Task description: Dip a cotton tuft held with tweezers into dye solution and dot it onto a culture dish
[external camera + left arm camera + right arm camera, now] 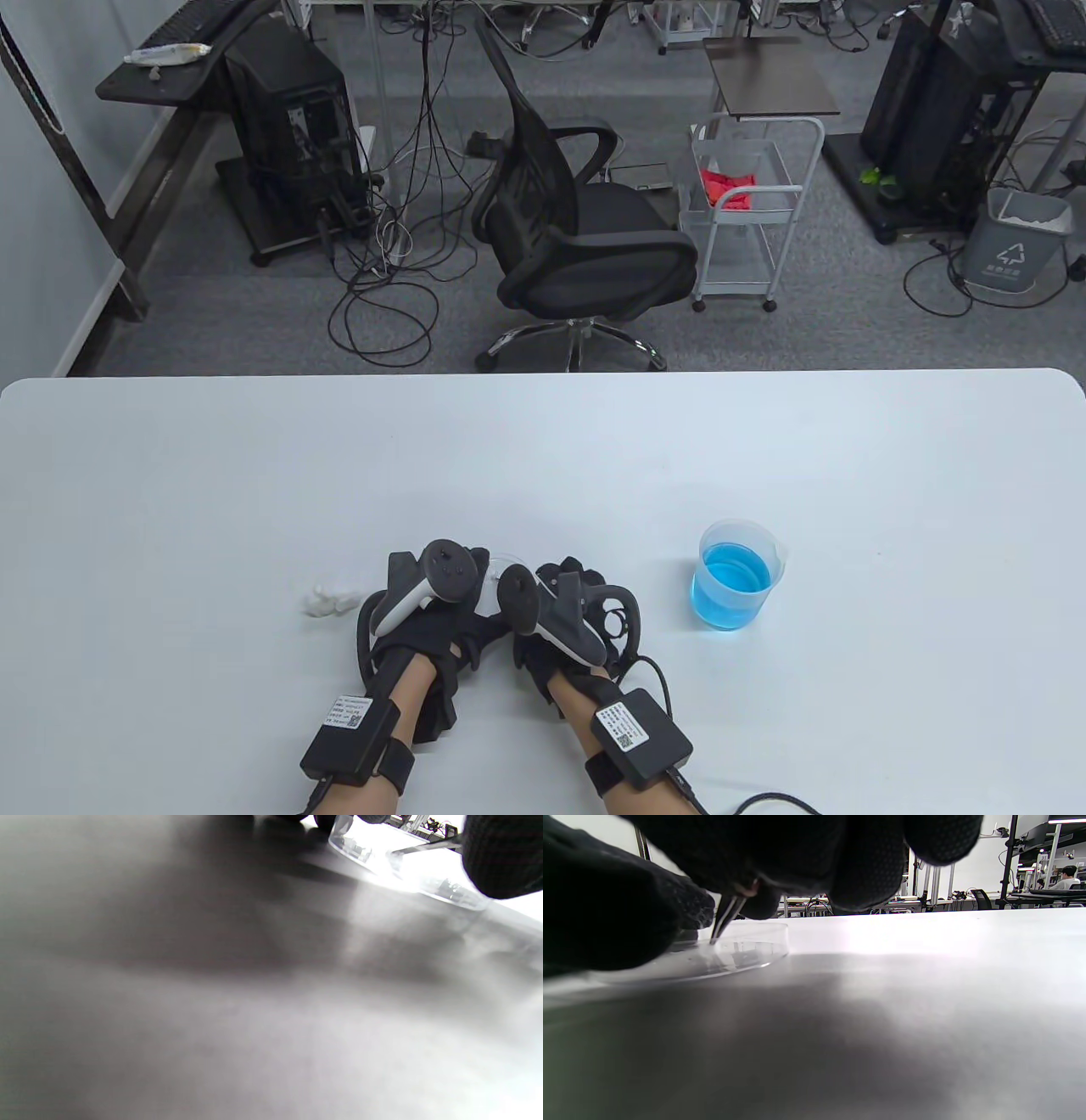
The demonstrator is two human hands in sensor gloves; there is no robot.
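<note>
A clear culture dish (502,562) lies on the white table between my two hands, mostly hidden by them. My right hand (562,576) pinches metal tweezers (726,916), which point steeply down with their tips inside the dish (746,946). I cannot make out a cotton tuft at the tips. My left hand (468,573) holds the dish at its left rim; its fingers (606,921) lie against it. The dish (407,878) and tweezers (424,846) also show in the left wrist view. A beaker of blue dye (735,577) stands right of my right hand.
A small pile of white cotton (327,601) lies on the table just left of my left hand. Cables run from both wrists off the table's front edge. An office chair (585,229) stands beyond the far edge.
</note>
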